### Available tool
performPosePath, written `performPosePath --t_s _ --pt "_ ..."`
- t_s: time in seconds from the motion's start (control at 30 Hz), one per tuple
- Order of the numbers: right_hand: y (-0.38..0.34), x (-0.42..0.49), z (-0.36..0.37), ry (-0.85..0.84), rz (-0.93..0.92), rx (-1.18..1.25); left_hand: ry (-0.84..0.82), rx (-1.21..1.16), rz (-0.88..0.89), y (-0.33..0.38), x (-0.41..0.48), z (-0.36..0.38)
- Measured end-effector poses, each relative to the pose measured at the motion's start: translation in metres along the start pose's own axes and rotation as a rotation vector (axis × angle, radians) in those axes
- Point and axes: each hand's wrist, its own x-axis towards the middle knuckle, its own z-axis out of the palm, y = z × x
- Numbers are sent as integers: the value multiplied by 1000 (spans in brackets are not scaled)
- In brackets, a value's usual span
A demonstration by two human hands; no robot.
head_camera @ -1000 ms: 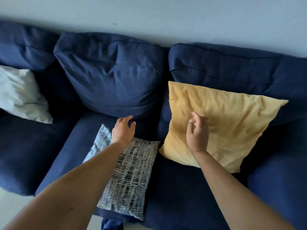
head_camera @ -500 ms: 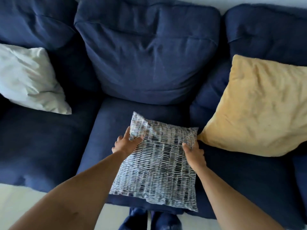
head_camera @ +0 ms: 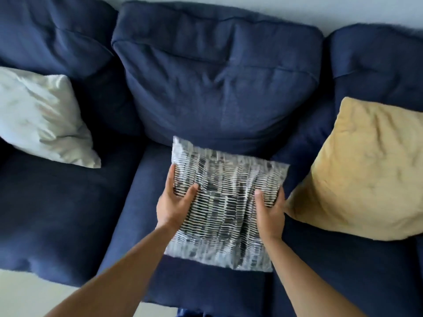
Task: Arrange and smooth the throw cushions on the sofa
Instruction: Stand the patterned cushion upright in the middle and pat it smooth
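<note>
A black-and-white patterned cushion (head_camera: pixel 226 202) sits over the middle seat of the navy sofa (head_camera: pixel 68 213), its top edge near the middle back cushion (head_camera: pixel 217 83). My left hand (head_camera: pixel 175 202) grips its left side, thumb on top. My right hand (head_camera: pixel 270 209) grips its right side the same way. A yellow cushion (head_camera: pixel 366 170) leans against the right back cushion. A white cushion (head_camera: pixel 43 120) leans against the left back cushion.
The pale wall (head_camera: pixel 343 12) runs behind the sofa. Light floor (head_camera: pixel 27 291) shows below the seat's front edge at the lower left. A dark blue trouser leg (head_camera: pixel 190 313) shows at the bottom edge.
My right hand left the yellow cushion and both hands took hold of the patterned cushion's sides. The cushion has shifted up toward the back cushion and squared up.
</note>
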Motion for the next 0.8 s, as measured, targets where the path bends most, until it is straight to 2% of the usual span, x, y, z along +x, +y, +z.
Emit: performPosePath --t_s 0.1,0.2,0.37,0.47,0.67,0.8 --pt "-56 4 3 50 -219 99 129 -77 171 40 22 -26" --pt "-99 19 7 49 -330 83 190 -147 243 71 52 -46" --pt "-117 51 19 -56 -363 -79 106 -152 140 75 93 -48" --pt "-112 64 26 -71 -301 -94 49 -137 40 65 114 -47" --pt "-134 90 30 77 -280 18 95 -199 62 76 159 -59" --pt "-167 107 41 166 -250 -14 137 -377 -66 91 196 -66"
